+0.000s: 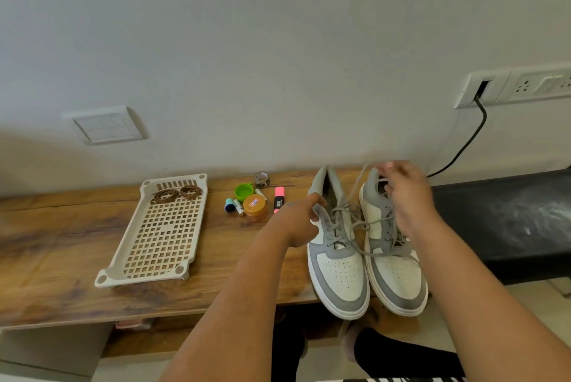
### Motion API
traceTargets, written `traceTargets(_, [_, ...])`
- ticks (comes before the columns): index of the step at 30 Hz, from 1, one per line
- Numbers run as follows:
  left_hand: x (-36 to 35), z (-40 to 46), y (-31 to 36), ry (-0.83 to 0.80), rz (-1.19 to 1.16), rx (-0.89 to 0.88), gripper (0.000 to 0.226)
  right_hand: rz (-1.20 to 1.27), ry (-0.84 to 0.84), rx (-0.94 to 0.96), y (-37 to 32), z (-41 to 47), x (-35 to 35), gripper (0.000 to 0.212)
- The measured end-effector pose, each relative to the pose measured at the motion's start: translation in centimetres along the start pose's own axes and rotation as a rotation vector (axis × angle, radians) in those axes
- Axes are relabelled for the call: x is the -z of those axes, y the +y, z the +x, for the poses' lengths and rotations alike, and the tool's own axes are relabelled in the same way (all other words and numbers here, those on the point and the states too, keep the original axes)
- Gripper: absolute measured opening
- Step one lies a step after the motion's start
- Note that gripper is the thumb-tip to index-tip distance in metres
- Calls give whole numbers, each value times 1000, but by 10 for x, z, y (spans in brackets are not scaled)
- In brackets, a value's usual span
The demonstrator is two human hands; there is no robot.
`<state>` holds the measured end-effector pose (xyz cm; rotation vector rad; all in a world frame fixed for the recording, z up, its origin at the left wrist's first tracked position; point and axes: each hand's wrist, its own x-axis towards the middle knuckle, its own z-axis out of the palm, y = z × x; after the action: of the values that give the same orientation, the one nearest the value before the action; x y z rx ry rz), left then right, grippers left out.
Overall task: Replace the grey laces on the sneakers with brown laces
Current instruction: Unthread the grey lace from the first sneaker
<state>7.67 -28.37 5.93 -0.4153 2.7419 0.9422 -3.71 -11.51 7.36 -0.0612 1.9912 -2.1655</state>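
Sneakers, pair of grey-and-white low-tops: left-hand sneaker (336, 261) and right-hand sneaker (394, 261) stand side by side at the right end of the wooden table (61, 242), toes toward the person and overhanging the front edge. Grey laces (343, 221) threaded in both shoes, loosened, strands crossing between the two.

Left hand (298, 221): thumb and fingers grip the collar edge of the left-hand sneaker, steadying it. Right hand (408, 193): raised over the right-hand sneaker, fingertips pinched together on a grey lace strand drawn up and back. Image blurred at the fingertips; exact pinch point not resolvable.

Brown laces (177, 194): two coiled bundles at the far end of the white perforated plastic tray (154, 258), well apart from the shoes, untouched.

Other items between tray and shoes: orange-lidded jar (255, 207), green cap (244, 191), pink highlighter (279, 199), two small markers, small tape roll.

Judged stage: early, unlacing only begun.

Risks:
- Strands of the two shoes overlap; pulling one could snag the other and drag the unheld right-hand sneaker.
- Toes overhang; a hard tug could tip a shoe off the table.
- Lace tip could jam in an eyelet if pulled at an angle.
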Motion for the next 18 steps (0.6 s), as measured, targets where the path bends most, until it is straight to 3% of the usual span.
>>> traceTargets(2, [-1,1,-1,13,12,1,55,302,22,-55,-12,2,11,22])
traceTargets(4, [-2,3,0,36,-2,1,44,317,-16,-43,-21,-2,22,28])
traceTargets(7, [-8,6,3,87,12,19,34,-240,-253,-23,-27,-9,32,27])
traceTargets(10, [-20,11,8,183,139,67,38,-869,-724,-168,-30,-18,31,15])
traceTargets(12, [-28,11,11,243,215,68,48,-1058,-855,-220,-29,-23,23,17])
traceTargets(15, [-34,17,9,284,155,38,41,-1111,-607,25,-15,-22,8,18])
traceTargets(18, [-33,22,10,299,-232,103,21,-968,-428,241,2,-20,-2,17])
